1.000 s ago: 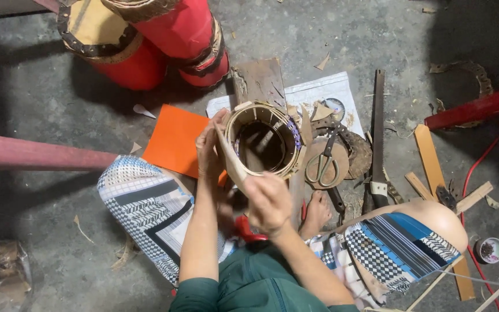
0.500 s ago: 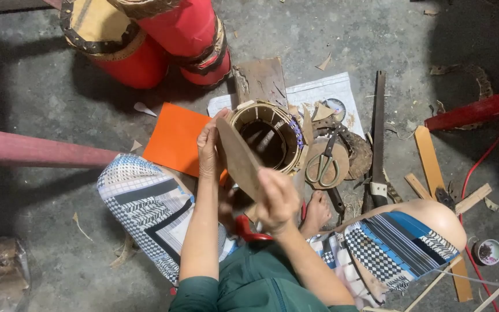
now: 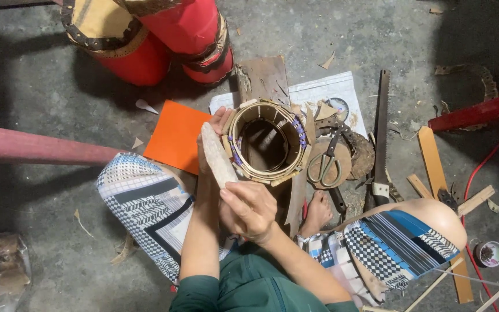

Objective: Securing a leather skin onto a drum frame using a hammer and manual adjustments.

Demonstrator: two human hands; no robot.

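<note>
Head view: right hand (image 3: 249, 209) gripping strip (image 3: 217, 155)

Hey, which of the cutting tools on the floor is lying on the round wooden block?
The scissors. They rest closed on the round block, while the long saw lies straight on the floor to its right.

We see the right hand (image 3: 248, 209) has drawn nearer, swinging the pale flat wooden strip (image 3: 217, 155) off the open round woven bamboo frame (image 3: 268, 141) to its left side, now uncovered.
</note>
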